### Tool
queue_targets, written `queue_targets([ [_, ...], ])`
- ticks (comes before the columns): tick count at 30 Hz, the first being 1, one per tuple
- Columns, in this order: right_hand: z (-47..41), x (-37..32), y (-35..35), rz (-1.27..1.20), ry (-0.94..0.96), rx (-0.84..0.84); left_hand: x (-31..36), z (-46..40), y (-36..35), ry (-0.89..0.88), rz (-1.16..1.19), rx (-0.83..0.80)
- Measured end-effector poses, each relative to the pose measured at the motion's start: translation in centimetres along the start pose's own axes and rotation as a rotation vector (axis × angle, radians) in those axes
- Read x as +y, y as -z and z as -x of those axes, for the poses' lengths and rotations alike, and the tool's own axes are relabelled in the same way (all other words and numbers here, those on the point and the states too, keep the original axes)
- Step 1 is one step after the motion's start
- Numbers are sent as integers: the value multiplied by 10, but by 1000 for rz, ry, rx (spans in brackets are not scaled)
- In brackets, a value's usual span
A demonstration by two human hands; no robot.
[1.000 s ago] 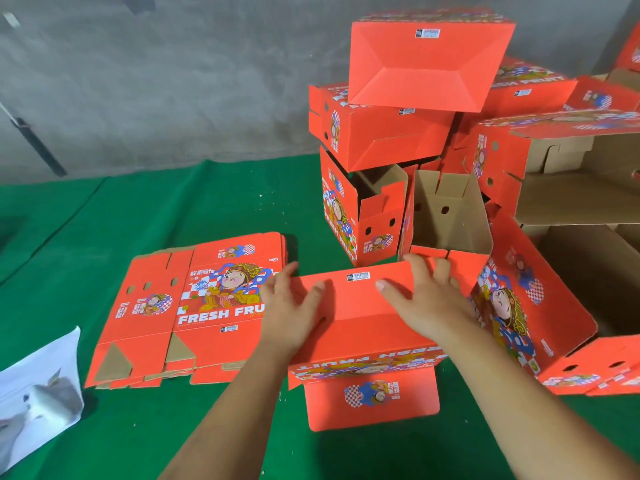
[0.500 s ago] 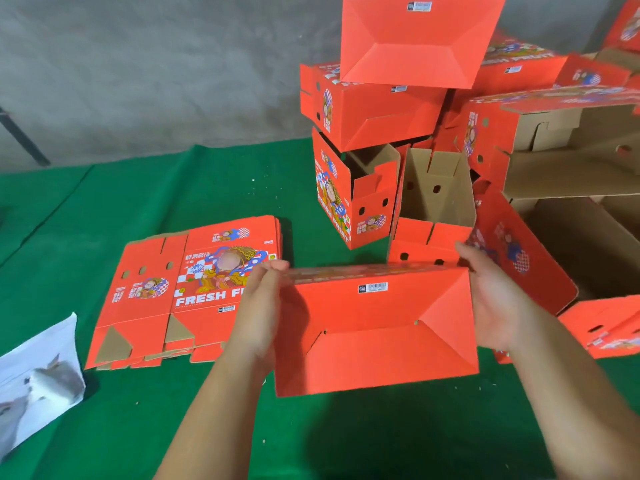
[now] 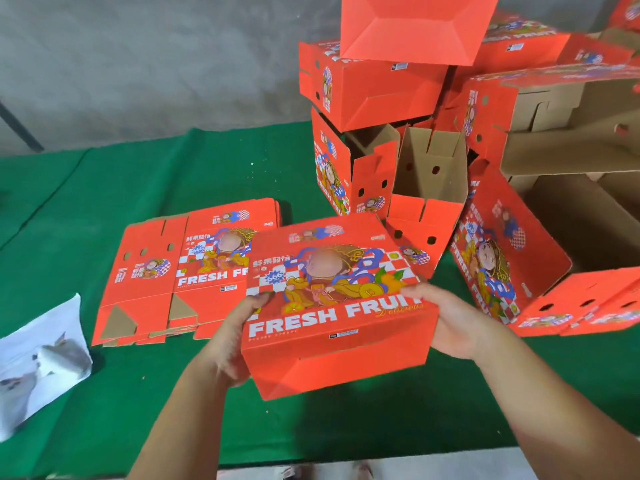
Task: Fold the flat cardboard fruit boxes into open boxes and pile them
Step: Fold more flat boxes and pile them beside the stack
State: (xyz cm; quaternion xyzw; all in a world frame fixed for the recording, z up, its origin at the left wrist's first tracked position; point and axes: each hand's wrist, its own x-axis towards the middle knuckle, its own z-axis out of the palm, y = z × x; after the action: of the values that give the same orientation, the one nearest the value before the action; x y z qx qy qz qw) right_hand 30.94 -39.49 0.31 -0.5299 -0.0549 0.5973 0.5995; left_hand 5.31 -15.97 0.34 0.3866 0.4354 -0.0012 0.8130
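The left hand [image 3: 235, 337] and right hand [image 3: 446, 320] clasp the folded red printed cardboard box [image 3: 332, 306] by its ends, above the green table cloth [image 3: 173, 174]. Flat red cardboard blanks [image 3: 180, 271] lie just left; folded boxes [image 3: 398, 109] stand piled behind.

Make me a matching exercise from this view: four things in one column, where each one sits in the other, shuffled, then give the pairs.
Things:
1. folded box
2. stack of flat boxes
3. white bag
4. pile of folded boxes

Places:
A. lying at the left edge of the green cloth
B. held between the left hand and right hand
C. heaped at the upper right
D. lying flat on the cloth, left of the hands

Pairs: 1-B, 2-D, 3-A, 4-C
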Motion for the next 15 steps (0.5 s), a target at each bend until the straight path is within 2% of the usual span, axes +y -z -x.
queue_targets([
  [4, -1, -7, -9, -36, -153, 62, -9, 3, 3, -73, 48, 25],
  [8, 0, -4, -18, 1, -107, 109, 7, 14, -7, -222, 17, 79],
  [10, 2, -10, -28, 36, -21, 123, 25, 14, -14, -362, -53, 198],
  [12, 2, -20, -37, 138, 145, 166, 33, 14, -18, -535, -71, 283],
  [15, 3, -35, -54, 454, 503, 299, 27, 22, -34, -626, 101, 251],
])
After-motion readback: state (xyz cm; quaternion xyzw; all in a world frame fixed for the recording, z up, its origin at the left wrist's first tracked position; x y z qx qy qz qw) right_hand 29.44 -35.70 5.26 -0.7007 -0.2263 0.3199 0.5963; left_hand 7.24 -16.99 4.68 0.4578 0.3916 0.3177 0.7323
